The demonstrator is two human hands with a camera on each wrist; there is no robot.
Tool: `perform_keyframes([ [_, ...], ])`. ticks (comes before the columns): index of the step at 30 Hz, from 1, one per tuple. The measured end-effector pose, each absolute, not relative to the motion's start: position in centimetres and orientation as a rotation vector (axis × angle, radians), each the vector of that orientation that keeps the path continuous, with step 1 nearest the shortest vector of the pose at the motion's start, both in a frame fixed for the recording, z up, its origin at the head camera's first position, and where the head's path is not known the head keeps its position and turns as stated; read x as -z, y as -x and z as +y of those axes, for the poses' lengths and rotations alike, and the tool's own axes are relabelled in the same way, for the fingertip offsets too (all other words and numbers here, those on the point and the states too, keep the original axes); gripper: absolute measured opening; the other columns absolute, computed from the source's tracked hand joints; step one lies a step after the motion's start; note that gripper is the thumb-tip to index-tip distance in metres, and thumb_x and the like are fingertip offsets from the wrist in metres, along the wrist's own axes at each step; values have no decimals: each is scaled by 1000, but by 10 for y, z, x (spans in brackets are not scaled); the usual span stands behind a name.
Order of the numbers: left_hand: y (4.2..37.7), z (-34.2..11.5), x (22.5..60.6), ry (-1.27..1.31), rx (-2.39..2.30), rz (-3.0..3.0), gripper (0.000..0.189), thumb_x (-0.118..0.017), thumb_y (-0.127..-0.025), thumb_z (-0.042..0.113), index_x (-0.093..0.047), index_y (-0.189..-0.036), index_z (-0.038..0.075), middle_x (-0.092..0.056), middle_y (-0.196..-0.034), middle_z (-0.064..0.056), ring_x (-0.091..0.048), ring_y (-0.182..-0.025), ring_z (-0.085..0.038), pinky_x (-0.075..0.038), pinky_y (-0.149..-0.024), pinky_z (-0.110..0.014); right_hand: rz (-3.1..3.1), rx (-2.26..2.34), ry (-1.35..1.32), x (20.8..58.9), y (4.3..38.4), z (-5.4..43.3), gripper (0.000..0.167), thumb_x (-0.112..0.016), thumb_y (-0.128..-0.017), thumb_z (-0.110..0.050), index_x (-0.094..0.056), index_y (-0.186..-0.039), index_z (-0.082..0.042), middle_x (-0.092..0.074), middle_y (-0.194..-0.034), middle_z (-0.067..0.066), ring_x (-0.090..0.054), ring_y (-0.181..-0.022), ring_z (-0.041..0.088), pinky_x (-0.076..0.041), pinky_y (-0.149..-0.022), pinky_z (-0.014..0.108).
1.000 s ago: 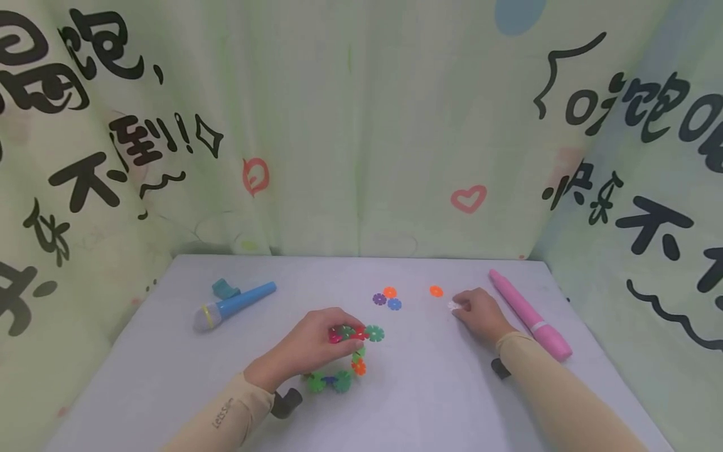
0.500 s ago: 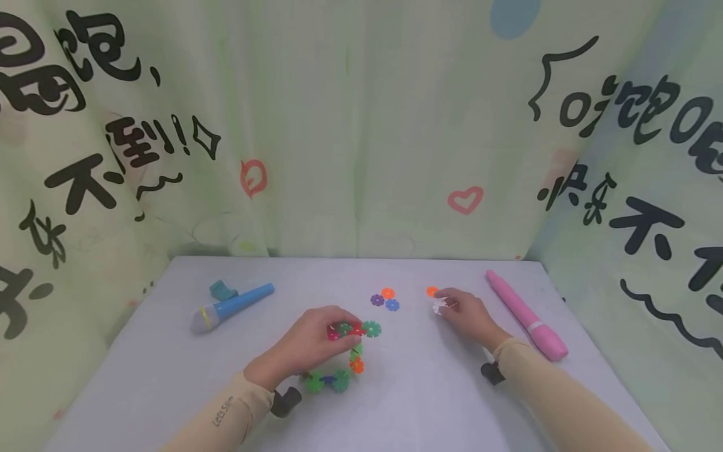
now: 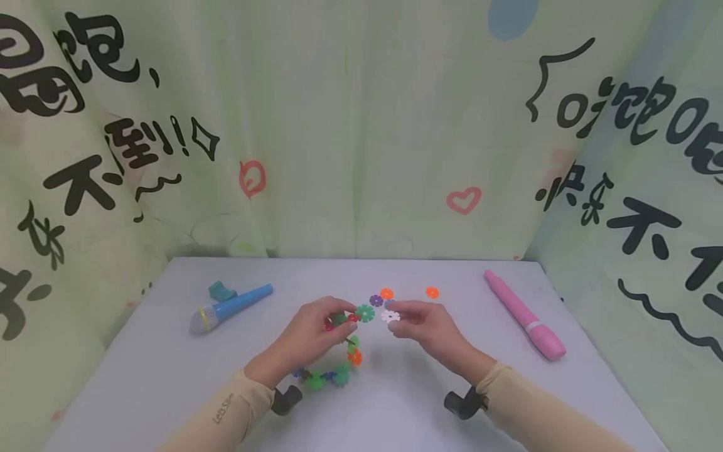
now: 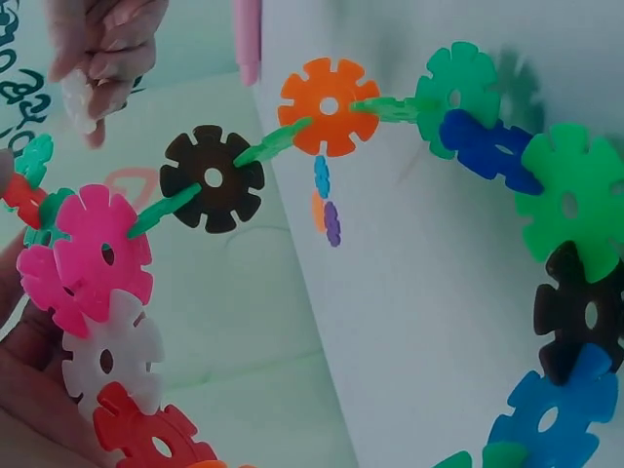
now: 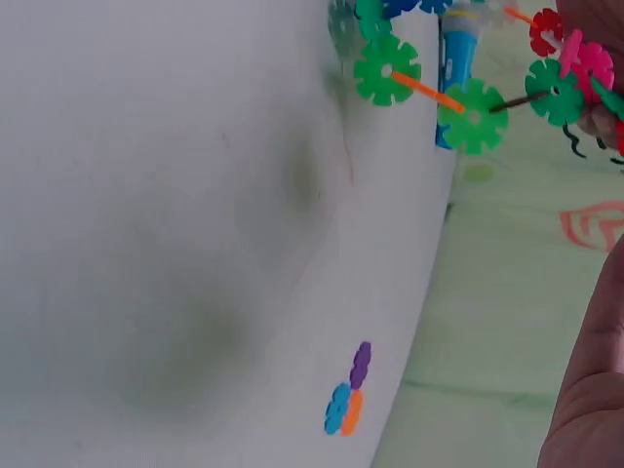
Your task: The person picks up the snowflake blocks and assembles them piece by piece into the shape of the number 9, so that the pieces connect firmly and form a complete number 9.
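My left hand (image 3: pixel 313 329) pinches one end of a chain of notched snowflake discs (image 4: pixel 109 239). The chain loops down and round in pink, white, red, black, orange, green and blue pieces slotted edge to edge. A green snowflake disc (image 3: pixel 364 313) sticks out past the left fingertips at the chain's end. Facing it, my right hand (image 3: pixel 426 323) pinches a single white snowflake disc (image 3: pixel 390 316) between thumb and fingers, with a small gap between white and green. In the right wrist view the right hand (image 5: pixel 590 400) shows only partly, and the white disc is out of sight.
Beyond the hands lie loose orange (image 3: pixel 386 293), purple (image 3: pixel 376 301) and blue discs (image 3: pixel 390 304), with another orange disc (image 3: pixel 432 292) farther right. A blue toy microphone (image 3: pixel 243 301) and a teal piece (image 3: pixel 222 290) lie left; a pink marker-shaped stick (image 3: pixel 525 314) lies right.
My right hand has picked the white disc off the table at the right and brought it left to the chain's end. The left hand has lifted the chain slightly.
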State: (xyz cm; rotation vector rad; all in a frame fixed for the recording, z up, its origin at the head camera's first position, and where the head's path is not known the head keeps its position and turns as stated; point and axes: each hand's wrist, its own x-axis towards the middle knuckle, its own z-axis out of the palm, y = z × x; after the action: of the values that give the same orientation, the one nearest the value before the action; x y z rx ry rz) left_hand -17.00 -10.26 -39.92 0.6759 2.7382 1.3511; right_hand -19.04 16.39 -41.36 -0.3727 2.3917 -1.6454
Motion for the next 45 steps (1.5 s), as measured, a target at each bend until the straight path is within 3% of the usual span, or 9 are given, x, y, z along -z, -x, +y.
perform_keyframes([
  [4,170,-103,401,-695,-1331,2757,32,-69,-96,30,-67,-125,18,-64,-108,12,-58,-89,-9,-53,-75,-30,2321,1700,358,411,184,154,47,-77,-89,-31,-66,-132,-14,-68,-122,7,-67,-105,31,-47,-98,49],
  [14,169,-102,406,-753,-1239,2861,33,-71,-94,30,-67,-126,20,-65,-117,10,-62,-102,-10,-53,-85,-30,2140,1865,381,413,181,146,44,-73,-93,-19,-63,-134,-7,-68,-119,14,-63,-111,39,-51,-94,37],
  [21,165,-93,403,-776,-1151,3040,28,-75,-91,31,-71,-115,17,-70,-103,8,-62,-82,-7,-53,-72,-24,2156,1884,338,414,178,144,48,-77,-89,-22,-64,-133,-7,-69,-117,15,-64,-109,35,-51,-95,38],
  [31,166,-89,409,-831,-1067,3219,23,-78,-89,28,-71,-108,17,-71,-100,7,-64,-78,-10,-53,-71,-24,2115,1896,374,414,176,144,45,-75,-91,-20,-64,-133,-7,-72,-105,13,-67,-102,29,-52,-92,37],
  [38,164,-88,408,-883,-1160,3202,33,-81,-86,21,-69,-116,14,-69,-94,7,-62,-76,-9,-53,-68,-22,2090,1923,391,413,175,142,44,-73,-93,-21,-63,-134,-7,-71,-111,13,-66,-104,28,-52,-93,36],
  [45,164,-86,408,-922,-1212,3192,26,-82,-85,19,-70,-107,13,-70,-94,5,-64,-74,-11,-53,-68,-23,2085,1923,406,410,174,140,42,-73,-93,-20,-65,-132,-8,-68,-121,11,-65,-108,29,-52,-92,37],
])
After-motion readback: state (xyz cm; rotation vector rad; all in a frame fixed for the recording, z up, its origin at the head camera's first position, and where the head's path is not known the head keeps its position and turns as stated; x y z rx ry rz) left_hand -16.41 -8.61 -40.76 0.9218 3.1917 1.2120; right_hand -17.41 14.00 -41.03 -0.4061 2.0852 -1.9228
